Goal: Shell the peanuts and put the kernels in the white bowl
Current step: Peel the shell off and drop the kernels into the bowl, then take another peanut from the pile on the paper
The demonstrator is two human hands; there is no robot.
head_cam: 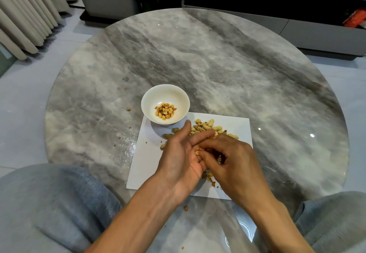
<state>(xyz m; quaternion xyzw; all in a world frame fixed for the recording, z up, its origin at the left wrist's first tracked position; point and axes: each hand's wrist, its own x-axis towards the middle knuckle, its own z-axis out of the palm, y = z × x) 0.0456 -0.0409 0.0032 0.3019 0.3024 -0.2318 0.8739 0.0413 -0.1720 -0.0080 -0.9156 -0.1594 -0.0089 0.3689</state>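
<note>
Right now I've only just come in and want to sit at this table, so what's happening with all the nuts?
A person is shelling peanuts over a white sheet of paper on the marble table. The left hand lies palm up with a kernel on it, and the right hand picks at bits of shell there. Unshelled peanuts lie heaped on the paper, and the white bowl beside them holds a small pile of kernels.
</note>
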